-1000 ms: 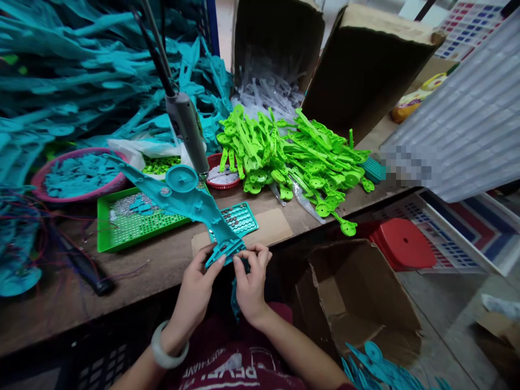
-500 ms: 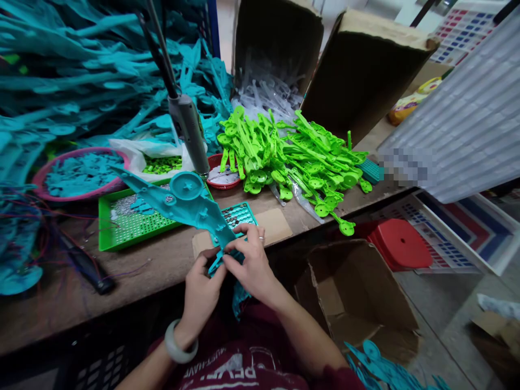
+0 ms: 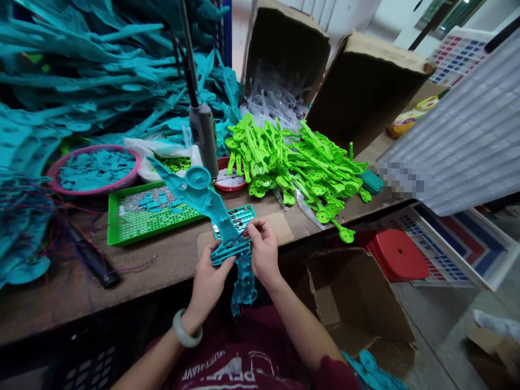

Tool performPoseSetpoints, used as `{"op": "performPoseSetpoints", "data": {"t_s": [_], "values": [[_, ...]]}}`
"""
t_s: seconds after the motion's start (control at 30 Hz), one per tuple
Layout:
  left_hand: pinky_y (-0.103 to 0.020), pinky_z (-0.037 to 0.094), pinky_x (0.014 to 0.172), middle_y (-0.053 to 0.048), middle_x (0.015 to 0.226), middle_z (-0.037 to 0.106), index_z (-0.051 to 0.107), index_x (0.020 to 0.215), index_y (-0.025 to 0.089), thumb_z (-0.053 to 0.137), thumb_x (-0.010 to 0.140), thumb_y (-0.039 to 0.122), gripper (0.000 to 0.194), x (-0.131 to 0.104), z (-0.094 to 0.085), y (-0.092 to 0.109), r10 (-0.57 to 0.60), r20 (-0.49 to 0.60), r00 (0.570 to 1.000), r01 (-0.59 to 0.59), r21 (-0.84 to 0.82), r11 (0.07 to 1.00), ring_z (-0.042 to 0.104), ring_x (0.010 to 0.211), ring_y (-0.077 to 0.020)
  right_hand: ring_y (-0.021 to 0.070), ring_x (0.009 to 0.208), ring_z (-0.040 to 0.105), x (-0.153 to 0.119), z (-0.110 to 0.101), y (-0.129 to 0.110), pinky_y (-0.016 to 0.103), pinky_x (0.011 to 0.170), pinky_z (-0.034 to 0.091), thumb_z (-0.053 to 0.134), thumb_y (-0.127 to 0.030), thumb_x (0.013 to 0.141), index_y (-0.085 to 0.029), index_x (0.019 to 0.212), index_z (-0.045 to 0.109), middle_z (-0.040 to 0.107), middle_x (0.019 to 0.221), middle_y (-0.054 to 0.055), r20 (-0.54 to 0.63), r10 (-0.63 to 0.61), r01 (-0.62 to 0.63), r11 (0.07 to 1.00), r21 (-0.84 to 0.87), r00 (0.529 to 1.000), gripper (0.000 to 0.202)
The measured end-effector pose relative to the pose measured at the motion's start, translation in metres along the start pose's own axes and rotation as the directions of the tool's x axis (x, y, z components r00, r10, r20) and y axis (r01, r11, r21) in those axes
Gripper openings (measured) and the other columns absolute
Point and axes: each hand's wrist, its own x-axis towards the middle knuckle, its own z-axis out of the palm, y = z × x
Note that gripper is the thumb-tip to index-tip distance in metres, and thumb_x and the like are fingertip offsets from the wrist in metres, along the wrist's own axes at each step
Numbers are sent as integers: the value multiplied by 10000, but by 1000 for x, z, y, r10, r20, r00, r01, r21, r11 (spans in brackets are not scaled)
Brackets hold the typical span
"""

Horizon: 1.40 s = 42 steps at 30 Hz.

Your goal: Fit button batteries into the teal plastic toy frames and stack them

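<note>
My left hand point(image 3: 212, 276) grips the lower end of a long teal plastic shell point(image 3: 211, 205), thumb and fingers closed on its ribbed edge. The shell stretches up and left over the bench, its round cup toward the far end. Beside it, my right hand point(image 3: 264, 248) is pinched on a thin dark wire point(image 3: 242, 234) that lies against the shell's inner side. Below my hands hangs another teal molded part point(image 3: 244, 287) close to my shirt. Just behind the shell lies a teal perforated tray point(image 3: 242, 214) of small round metal parts.
A green tray point(image 3: 117, 230) with silver bits and a pink basket point(image 3: 52, 172) of teal pieces stand left. Bright green plastic arms point(image 3: 309, 168) are heaped right of a hanging electric screwdriver point(image 3: 203, 135). An open cardboard box point(image 3: 361, 292) sits below the bench edge.
My right hand has drawn back to the right from the shell's lower end and now pinches the wire. The shell has tilted, showing more of its ribbed edge. The camera view has shifted slightly.
</note>
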Motion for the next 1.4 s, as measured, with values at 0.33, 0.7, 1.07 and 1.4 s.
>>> {"op": "performPoseSetpoints", "data": {"t_s": [0.33,0.7,1.07,1.4], "values": [[-390,594,774,-49,1040,686,573,1188,206,719,773,405,484,10,-26,36,-47,109,993,68,-199,978,682,861,-219,181,911,570,5,20,-36,340,833,494,545,-263,931,-212,905,561,577,927,50,254,-487,549,745,-378,836,59],[-395,611,682,-57,989,708,572,1255,210,683,781,370,513,-1,-34,56,-56,138,989,72,-112,991,703,778,-242,135,758,576,24,30,-48,281,665,488,541,-273,954,-217,948,544,577,907,27,299,-542,619,697,-362,785,57],[-373,548,872,-96,1068,737,659,1149,178,773,780,343,420,-28,-32,34,-171,495,852,455,-539,708,689,1011,-283,49,465,494,10,47,-28,183,462,417,509,-384,985,-221,932,459,529,706,-71,-37,-325,325,945,-27,945,178],[-319,533,850,-106,1180,699,621,1252,222,731,811,331,468,-38,-37,12,-133,524,841,463,-573,676,667,976,-212,37,508,555,1,49,-37,201,471,441,521,-361,988,-244,998,484,593,939,-15,147,-495,510,856,-87,856,123]]}}
